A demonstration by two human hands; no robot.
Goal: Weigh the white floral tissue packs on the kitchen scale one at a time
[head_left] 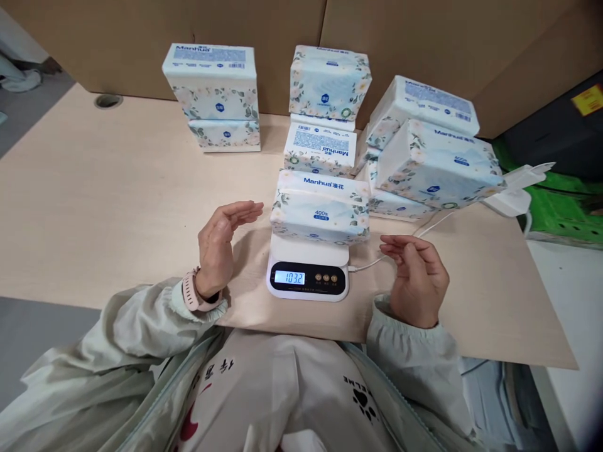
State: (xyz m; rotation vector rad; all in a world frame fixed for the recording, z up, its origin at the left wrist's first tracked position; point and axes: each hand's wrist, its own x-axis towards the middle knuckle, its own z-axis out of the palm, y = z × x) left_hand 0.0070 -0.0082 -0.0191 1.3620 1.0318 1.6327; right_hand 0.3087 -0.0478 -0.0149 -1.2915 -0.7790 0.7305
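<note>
A tissue pack (320, 204) with a floral print lies on the white digital scale (308, 253), whose lit display (289, 278) reads 103.2. To the left of the pack, my left hand (221, 242) is held with its fingers stretched out, touching nothing. A pink watch band circles that wrist. My right hand (417, 273) is off to the pack's right, its fingers extended and slightly curved, with nothing in it. Both hands are apart from the pack and the scale.
Stacked tissue packs stand at the back left (221, 100), back middle (330, 81) and right (438, 160) of the wooden table (117, 207). A white cable (372, 263) runs from the scale toward a white power strip (511, 202). Brown cardboard (264, 25) walls the back edge.
</note>
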